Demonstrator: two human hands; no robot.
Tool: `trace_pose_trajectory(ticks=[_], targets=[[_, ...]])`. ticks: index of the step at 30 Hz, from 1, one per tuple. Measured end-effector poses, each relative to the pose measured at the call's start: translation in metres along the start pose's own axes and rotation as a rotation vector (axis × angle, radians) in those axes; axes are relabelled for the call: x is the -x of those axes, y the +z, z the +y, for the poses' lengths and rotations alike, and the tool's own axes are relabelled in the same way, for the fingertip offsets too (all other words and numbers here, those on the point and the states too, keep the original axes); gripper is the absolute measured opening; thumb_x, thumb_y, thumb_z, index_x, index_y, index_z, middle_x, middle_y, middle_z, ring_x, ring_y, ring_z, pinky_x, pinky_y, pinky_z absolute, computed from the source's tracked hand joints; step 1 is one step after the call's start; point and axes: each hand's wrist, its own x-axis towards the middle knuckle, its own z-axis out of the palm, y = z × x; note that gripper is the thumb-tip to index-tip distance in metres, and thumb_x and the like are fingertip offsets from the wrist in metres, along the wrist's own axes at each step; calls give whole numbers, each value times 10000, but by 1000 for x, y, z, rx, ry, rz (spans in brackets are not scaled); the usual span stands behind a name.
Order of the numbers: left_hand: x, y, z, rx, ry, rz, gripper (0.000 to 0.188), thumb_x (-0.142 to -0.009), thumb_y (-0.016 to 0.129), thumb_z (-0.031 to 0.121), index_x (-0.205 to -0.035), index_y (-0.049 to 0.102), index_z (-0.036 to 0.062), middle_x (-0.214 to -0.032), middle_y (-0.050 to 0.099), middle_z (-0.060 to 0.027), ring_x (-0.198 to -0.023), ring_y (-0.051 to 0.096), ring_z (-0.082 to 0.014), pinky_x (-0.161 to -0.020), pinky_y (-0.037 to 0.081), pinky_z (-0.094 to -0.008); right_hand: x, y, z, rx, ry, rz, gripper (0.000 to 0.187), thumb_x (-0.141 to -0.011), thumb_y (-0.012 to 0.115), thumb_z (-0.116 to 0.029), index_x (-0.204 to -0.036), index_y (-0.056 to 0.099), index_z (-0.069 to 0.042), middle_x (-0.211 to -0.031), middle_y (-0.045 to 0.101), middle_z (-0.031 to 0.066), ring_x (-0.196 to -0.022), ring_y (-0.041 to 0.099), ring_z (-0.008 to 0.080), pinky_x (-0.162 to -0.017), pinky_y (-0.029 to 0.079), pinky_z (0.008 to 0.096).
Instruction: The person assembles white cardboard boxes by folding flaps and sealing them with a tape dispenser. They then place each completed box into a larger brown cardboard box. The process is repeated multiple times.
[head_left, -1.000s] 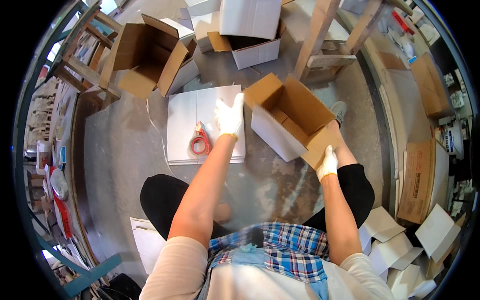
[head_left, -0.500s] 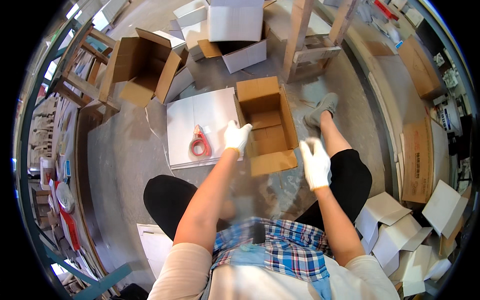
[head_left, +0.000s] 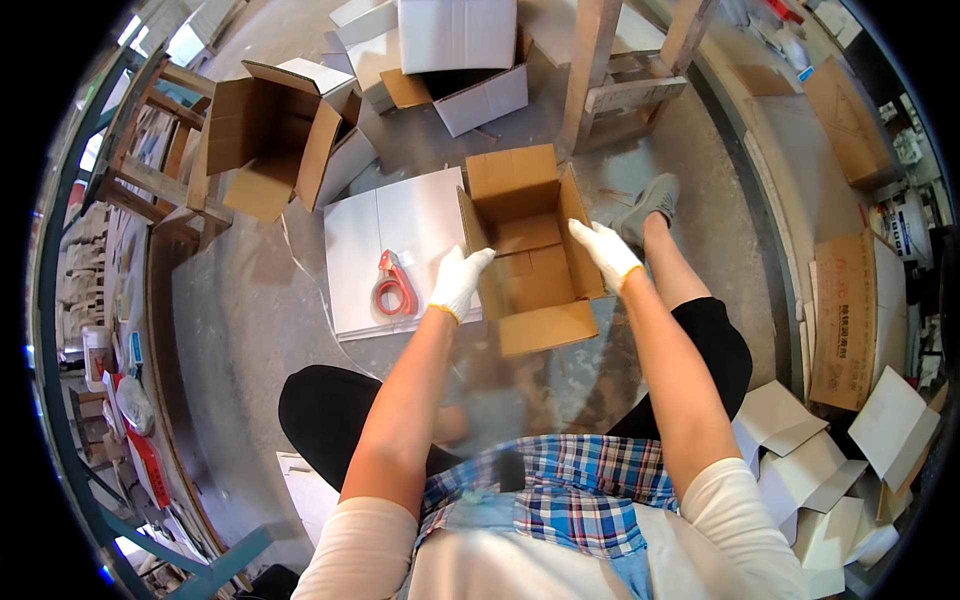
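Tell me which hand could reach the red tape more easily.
Probably the left hand: it is at the left side of the open box, near the red tape on the white cardboard. The right hand is at the opposite side, farther from the tape.

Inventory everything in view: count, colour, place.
Open carton: one, brown inside, centre
Flat cardboard: one stack, white, left of carton
Tape dispenser: one, red, on the stack
Second carton: one, brown inside, upper left
Boxes: several, white, top centre
Wooden stands: two, brown, upper left, upper right
Heaped cartons: several, white, lower right
More cartons: two, brown, right side
Shelf items: many, mixed, left edge
Shoe: one, grey, right of carton
Left hand: one, white glove, carton's left side
Right hand: one, white glove, carton's right side
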Motion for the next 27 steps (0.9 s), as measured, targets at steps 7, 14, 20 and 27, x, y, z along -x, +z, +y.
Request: trace_pose_trajectory(ticks=[7, 14, 20, 27], targets=[[-7, -21, -9, 289, -32, -162, 401, -925, 690, 190, -1266, 606, -5, -1154, 680, -104, -1040, 640, -215, -903, 525, -363, 4, -35, -15, -408, 147, -276, 617, -993, 626, -426, -1417, 520, 9, -1404, 585, 101, -1288, 537, 216, -1063, 425, 339], [-19, -43, -62, 748, -304, -131, 531, -996, 637, 381, -1336, 553, -18, -1269, 645, -140, -1145, 638, -270, -951, 550, -446, -19, -55, 49, -695, 322, -63, 585, -971, 654, -473, -1347, 595, -29, -1251, 678, 93, -1115, 647, 229, -941, 514, 371], [-61, -50, -132, 197, -315, -115, 763, -990, 556, 565, -1414, 485, -64, -1408, 562, -207, -1303, 529, -318, -1018, 488, -527, -50, -36, 83, -187, 189, 12, 706, -964, 582, -601, -1232, 656, 48, -1162, 703, 126, -1034, 652, 218, -907, 497, 355], [-44, -1, -118, -178, -462, -73, 888, -990, 360, 708, -1474, 438, -33, -1404, 540, -244, -1281, 525, -373, -976, 492, -528, -63, 12, 116, 261, 86, 235, 902, -954, 360, -749, -1122, 695, 72, -1137, 662, 334, -1158, 599, 474, -988, 435, 477]])
